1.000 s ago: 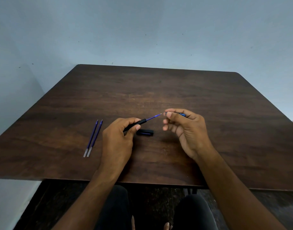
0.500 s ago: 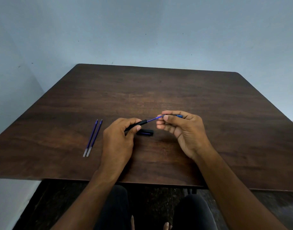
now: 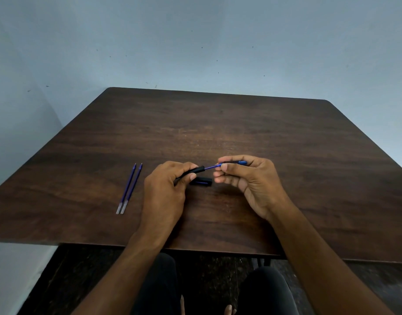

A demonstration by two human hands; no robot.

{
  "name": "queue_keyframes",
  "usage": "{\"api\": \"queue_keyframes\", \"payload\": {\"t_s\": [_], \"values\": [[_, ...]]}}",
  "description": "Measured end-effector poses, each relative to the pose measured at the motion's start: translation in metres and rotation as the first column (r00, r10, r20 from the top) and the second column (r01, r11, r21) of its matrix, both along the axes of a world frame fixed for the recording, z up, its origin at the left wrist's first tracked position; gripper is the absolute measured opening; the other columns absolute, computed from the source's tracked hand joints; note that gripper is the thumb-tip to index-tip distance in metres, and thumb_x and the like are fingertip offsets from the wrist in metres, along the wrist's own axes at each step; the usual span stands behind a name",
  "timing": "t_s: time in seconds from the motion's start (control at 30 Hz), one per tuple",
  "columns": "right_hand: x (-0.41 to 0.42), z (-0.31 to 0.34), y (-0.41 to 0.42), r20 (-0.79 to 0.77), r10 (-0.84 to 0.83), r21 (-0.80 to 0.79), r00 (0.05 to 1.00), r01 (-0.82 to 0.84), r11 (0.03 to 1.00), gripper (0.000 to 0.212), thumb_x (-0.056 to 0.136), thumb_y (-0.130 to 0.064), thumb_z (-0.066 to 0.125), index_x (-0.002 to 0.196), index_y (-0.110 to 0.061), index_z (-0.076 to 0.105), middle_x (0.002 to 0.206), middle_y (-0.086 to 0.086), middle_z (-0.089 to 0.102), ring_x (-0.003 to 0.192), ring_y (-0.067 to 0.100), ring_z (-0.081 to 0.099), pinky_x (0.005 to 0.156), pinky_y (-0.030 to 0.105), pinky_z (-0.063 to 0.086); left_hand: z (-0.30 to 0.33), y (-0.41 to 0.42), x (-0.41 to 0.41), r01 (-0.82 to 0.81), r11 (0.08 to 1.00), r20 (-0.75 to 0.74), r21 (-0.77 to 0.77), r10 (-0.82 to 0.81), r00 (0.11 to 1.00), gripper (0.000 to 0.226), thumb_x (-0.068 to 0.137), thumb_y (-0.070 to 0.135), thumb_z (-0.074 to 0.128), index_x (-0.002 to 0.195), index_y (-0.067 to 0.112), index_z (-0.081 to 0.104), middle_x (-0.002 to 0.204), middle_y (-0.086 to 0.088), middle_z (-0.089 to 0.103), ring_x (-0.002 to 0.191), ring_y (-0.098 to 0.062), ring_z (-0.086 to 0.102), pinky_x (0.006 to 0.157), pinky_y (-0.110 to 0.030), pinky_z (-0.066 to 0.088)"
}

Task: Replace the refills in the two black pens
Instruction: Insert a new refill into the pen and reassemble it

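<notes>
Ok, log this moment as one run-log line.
left hand: grips pen barrel | right hand: holds other pen part | refill: exposed between them | spare refills: on table

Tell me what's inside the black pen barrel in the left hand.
A blue refill sticks out of the black pen barrel; the right hand pinches its far end. Inside the barrel is hidden.

No text, label, brand, number or sign can be read anywhere. The pen parts and refills are too small to show any print, and the table and wall bear none.
</notes>
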State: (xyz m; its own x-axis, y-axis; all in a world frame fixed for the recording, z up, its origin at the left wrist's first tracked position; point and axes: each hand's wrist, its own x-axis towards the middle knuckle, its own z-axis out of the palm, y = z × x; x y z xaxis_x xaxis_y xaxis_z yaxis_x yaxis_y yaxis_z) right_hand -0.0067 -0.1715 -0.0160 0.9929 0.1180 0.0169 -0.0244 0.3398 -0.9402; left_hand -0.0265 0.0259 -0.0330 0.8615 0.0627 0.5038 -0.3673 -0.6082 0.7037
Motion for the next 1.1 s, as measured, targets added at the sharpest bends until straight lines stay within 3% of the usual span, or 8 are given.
{"api": "queue_keyframes", "payload": {"t_s": [0.1, 0.27, 0.53, 0.7, 0.97, 1.1], "values": [[-0.001, 0.001, 0.002, -0.004, 0.042, -0.017, 0.999, -0.042, 0.999, 0.027, 0.072, -0.005, 0.078, 0.096, 0.006, 0.076, 0.092, 0.030, 0.074, 0.081, 0.035, 0.074, 0.072, 0.035, 0.061, 0.002, 0.000, -0.001, 0.016, 1.000, 0.004, 0.017, -0.016, 1.000, 0.023, 0.087, 0.014, 0.074, 0.108, 0.023, 0.077, 0.099, 0.014, 0.071, 0.096, -0.004, 0.063, 0.089, -0.024, 0.049], [-0.004, 0.000, 0.005, -0.009, 0.081, -0.088, 0.997, -0.081, 0.993, 0.020, 0.082, 0.005, 0.073, 0.101, 0.010, 0.072, 0.092, 0.030, 0.073, 0.081, 0.032, 0.073, 0.073, 0.036, 0.063, 0.005, -0.002, -0.003, 0.040, 0.998, 0.013, 0.054, -0.041, 0.999, 0.022, 0.087, 0.012, 0.074, 0.108, 0.018, 0.078, 0.100, 0.010, 0.072, 0.095, -0.007, 0.062, 0.088, -0.010, 0.040], [-0.003, -0.002, 0.009, 0.012, 0.083, -0.117, 0.996, -0.081, 0.990, 0.022, 0.082, 0.003, 0.074, 0.104, 0.007, 0.073, 0.093, 0.030, 0.072, 0.081, 0.029, 0.072, 0.072, 0.032, 0.062, 0.003, -0.002, -0.001, 0.046, 0.998, 0.017, 0.032, -0.046, 0.999, 0.023, 0.086, 0.011, 0.075, 0.106, 0.021, 0.078, 0.099, 0.010, 0.073, 0.095, -0.010, 0.063, 0.088, -0.023, 0.047], [-0.002, -0.004, 0.009, 0.029, 0.096, -0.142, 0.995, -0.091, 0.986, 0.026, 0.078, -0.008, 0.079, 0.102, 0.000, 0.077, 0.091, 0.026, 0.073, 0.083, 0.030, 0.069, 0.072, 0.033, 0.060, 0.001, -0.002, -0.001, 0.054, 0.998, 0.011, 0.028, -0.054, 0.998, 0.022, 0.087, 0.012, 0.074, 0.107, 0.022, 0.078, 0.100, 0.010, 0.073, 0.097, -0.010, 0.064, 0.089, -0.030, 0.050], [-0.003, -0.007, 0.010, 0.048, 0.098, -0.215, 0.994, -0.086, 0.973, 0.029, 0.076, -0.022, 0.084, 0.099, -0.006, 0.079, 0.088, 0.025, 0.074, 0.077, 0.033, 0.066, 0.071, 0.036, 0.057, 0.002, -0.001, -0.002, 0.061, 0.997, 0.026, 0.043, -0.062, 0.998, 0.022, 0.087, 0.013, 0.074, 0.106, 0.023, 0.078, 0.099, 0.014, 0.071, 0.096, -0.007, 0.062, 0.088, -0.024, 0.048], [-0.001, -0.008, 0.012, 0.066, 0.030, -0.294, 0.997, -0.010, 0.956, 0.033, 0.077, -0.036, 0.085, 0.083, -0.004, 0.079, 0.082, 0.022, 0.074, 0.067, 0.030, 0.061, 0.056, 0.032, 0.050, 0.002, -0.001, -0.002, 0.053, 0.998, 0.027, 0.045, -0.054, 0.998, 0.024, 0.086, 0.013, 0.075, 0.107, 0.025, 0.077, 0.099, 0.020, 0.068, 0.096, -0.003, 0.061, 0.088, -0.016, 0.045]]}}
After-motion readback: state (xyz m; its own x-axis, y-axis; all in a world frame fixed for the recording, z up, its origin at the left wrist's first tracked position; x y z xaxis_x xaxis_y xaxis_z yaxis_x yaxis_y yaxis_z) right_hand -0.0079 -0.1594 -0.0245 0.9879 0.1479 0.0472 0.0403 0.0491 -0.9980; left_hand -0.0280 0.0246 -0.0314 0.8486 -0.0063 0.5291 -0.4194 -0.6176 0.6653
